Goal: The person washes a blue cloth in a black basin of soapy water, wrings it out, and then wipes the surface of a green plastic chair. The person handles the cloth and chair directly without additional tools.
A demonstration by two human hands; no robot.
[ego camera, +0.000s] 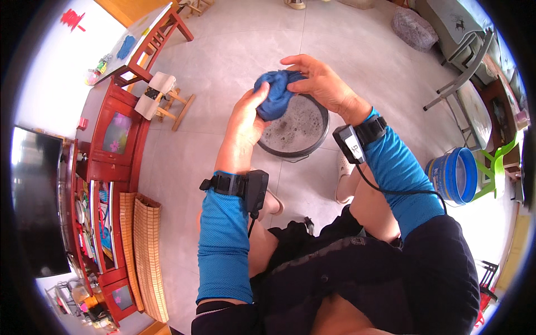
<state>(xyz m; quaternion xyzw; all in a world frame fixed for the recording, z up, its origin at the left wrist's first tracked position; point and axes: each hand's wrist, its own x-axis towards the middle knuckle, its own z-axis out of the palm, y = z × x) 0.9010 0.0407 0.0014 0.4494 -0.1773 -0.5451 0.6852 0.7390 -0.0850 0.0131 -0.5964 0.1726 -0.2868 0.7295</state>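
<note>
A bunched blue cloth (pixel 274 98) is held up between both hands, over the far left rim of a dark round bucket (pixel 320 140). Foamy, greyish water (pixel 295 125) fills the bucket, which stands on the floor. My left hand (pixel 247 115) grips the cloth from the left, thumb lying across its front. My right hand (pixel 320 83) has its thumb and some fingers on the upper right part of the cloth, while one finger sticks out to the left above it.
On the right stand a blue bucket (pixel 465 176), a green plastic stool (pixel 498 167) and a folding chair (pixel 475 109). On the left are a wooden folding stool (pixel 161 94), a red cabinet (pixel 111 163), a rolled bamboo mat (pixel 148 255) and a table with another blue cloth (pixel 125 47).
</note>
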